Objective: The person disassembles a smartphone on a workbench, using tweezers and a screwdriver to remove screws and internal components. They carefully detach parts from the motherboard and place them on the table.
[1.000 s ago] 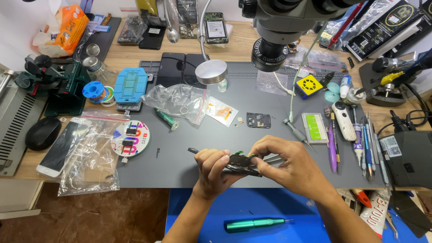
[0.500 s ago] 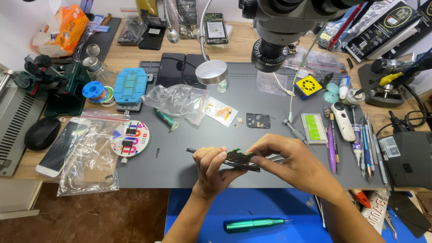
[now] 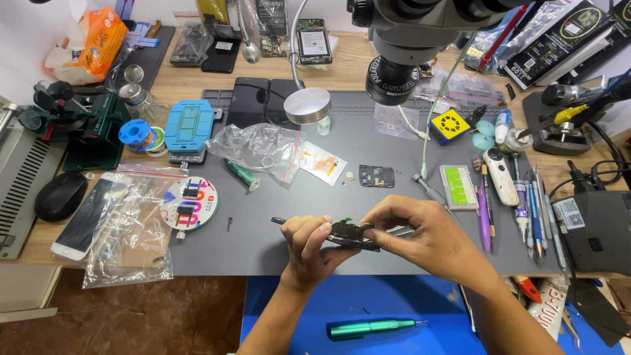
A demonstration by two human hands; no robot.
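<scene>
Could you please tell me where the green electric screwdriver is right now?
In the head view, the green electric screwdriver lies on the blue surface at the bottom centre, below the grey work mat, between the person's two forearms, touched by neither hand.

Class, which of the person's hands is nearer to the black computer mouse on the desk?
Left. The left hand is on the same side as the mouse, though well apart; the right hand lies farther off, beyond it.

A small dark circuit board [image 3: 353,233] is pinched between the left hand [image 3: 309,250] and the right hand [image 3: 420,236] above the grey work mat [image 3: 276,243]. What may be tweezers [image 3: 399,231] are gripped alongside it. A green screwdriver [image 3: 368,327] is seen below.
</scene>
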